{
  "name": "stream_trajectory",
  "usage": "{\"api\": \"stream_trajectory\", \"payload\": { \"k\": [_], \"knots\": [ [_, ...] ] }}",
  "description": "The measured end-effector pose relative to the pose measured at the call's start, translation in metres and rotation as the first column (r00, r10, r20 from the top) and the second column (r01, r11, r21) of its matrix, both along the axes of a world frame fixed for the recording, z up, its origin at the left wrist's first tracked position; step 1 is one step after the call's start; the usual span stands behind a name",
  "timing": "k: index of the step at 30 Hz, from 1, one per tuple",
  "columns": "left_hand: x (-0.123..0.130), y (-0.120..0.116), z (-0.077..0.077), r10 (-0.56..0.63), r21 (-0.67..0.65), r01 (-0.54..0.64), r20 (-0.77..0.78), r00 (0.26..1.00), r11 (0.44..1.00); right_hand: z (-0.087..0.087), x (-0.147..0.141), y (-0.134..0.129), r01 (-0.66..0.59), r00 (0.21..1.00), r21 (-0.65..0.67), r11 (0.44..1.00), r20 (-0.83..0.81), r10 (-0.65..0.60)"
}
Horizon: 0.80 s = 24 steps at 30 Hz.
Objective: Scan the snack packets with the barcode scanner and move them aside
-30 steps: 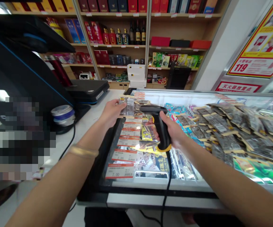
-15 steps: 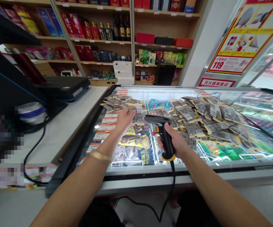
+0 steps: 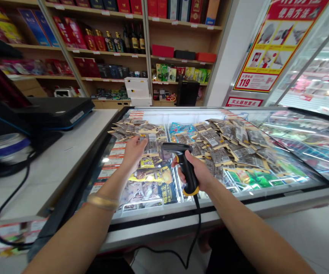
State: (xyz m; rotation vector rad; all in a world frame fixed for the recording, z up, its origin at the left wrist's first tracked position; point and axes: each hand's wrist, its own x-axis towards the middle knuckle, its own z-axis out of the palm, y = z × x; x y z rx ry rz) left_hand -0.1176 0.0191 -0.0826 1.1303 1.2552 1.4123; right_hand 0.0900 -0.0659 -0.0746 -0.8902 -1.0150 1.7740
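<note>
My right hand (image 3: 196,169) is wrapped round the grip of a black and yellow barcode scanner (image 3: 187,167), its head pointing left. In my left hand (image 3: 134,151), between thumb and fingers, is the edge of a small snack packet (image 3: 152,145) with a pale label. That packet is just left of the scanner head, over the glass freezer top (image 3: 164,211). Behind my left hand lies a smaller heap of similar packets (image 3: 124,128). To the right of the scanner spreads a larger pile of packets (image 3: 235,139). The scanner's cable (image 3: 199,224) hangs over the freezer's front edge.
On the left a counter (image 3: 75,152) carries a black scale (image 3: 64,110) and a white-and-blue roll (image 3: 8,148). Shelves (image 3: 111,53) with bottles and boxes stand behind the freezer. Frozen goods (image 3: 150,190) show through the glass. A poster (image 3: 278,49) hangs at the right.
The view has turned slightly to the right, so everything appears further left. Both hands keep their holds on the packet and the barcode scanner, with little other movement.
</note>
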Motion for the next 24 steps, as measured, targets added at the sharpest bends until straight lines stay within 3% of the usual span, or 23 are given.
{"api": "stream_trajectory", "payload": {
  "k": [3,6,10,16,19,24],
  "knots": [
    [0.010,0.002,0.012,0.032,0.008,-0.032,-0.016,0.999,0.999,0.005,0.006,-0.002,0.063,0.995,0.052,0.997,-0.082,-0.059],
    [0.037,0.006,0.027,0.026,0.050,-0.021,-0.089,0.996,0.999,0.015,0.027,-0.008,0.135,0.983,0.117,0.984,-0.141,-0.118],
    [0.101,0.013,0.041,-0.014,0.083,0.032,-0.218,0.976,0.996,0.030,0.074,-0.019,0.278,0.954,0.171,0.945,-0.165,-0.250],
    [0.192,0.020,0.046,-0.076,0.094,0.129,-0.435,0.897,0.987,0.039,0.137,-0.033,0.476,0.879,0.236,0.847,-0.128,-0.459],
    [0.212,0.019,0.046,-0.095,0.078,0.164,-0.549,0.831,0.983,0.035,0.156,-0.035,0.508,0.861,0.217,0.833,-0.149,-0.486],
    [0.221,0.015,0.041,-0.082,0.060,0.180,-0.722,0.687,0.982,0.025,0.169,-0.033,0.523,0.850,0.194,0.830,-0.186,-0.493]
  ]
}}
